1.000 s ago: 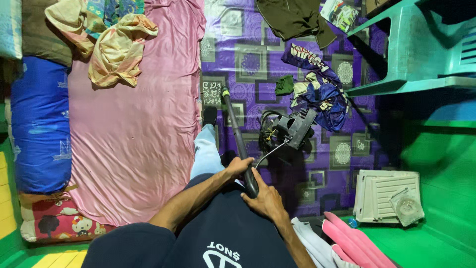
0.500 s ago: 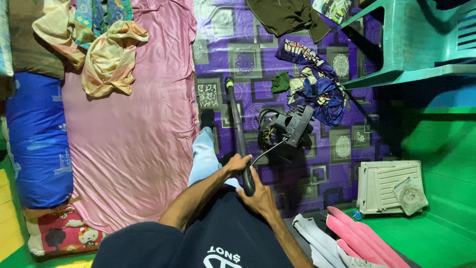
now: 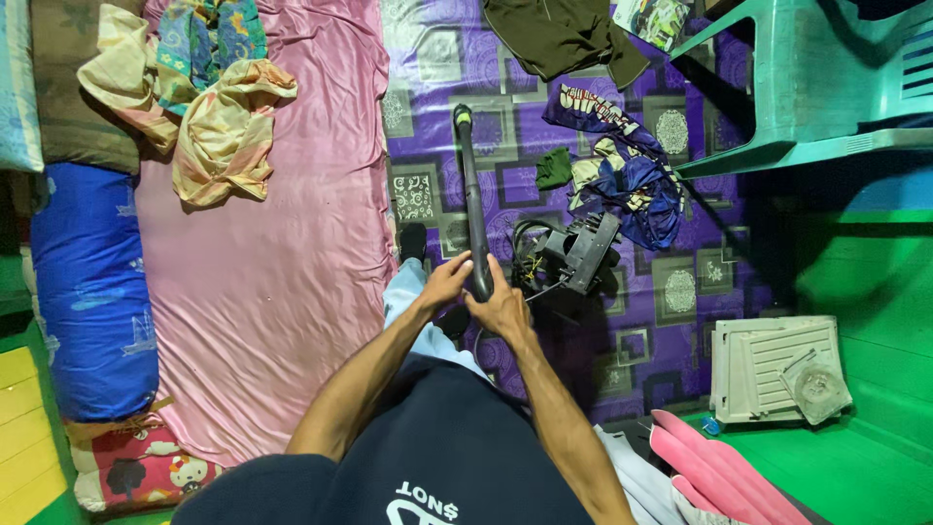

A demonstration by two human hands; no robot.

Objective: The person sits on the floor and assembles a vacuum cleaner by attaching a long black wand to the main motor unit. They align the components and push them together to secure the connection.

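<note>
A long black tube (image 3: pixel 471 194) with a handle end runs from my hands away over the purple patterned floor mat (image 3: pixel 671 292). My left hand (image 3: pixel 445 282) grips its near end from the left. My right hand (image 3: pixel 501 306) holds the same end from the right. Just right of the tube lies a black machine body (image 3: pixel 581 251) with coiled black cable beside it. My foot in a black sock (image 3: pixel 413 240) rests by the edge of the pink mattress (image 3: pixel 282 282).
A blue bolster (image 3: pixel 92 292) and crumpled cloths (image 3: pixel 209 117) lie on the mattress. Dark clothes (image 3: pixel 622 180) are scattered on the mat. A teal plastic chair (image 3: pixel 816 87) stands at top right, a beige grille panel (image 3: pixel 773 369) and pink rolls (image 3: pixel 709 472) at lower right.
The view has shifted slightly; both hands stay on the tube's near end, which now points more straight away from me.
</note>
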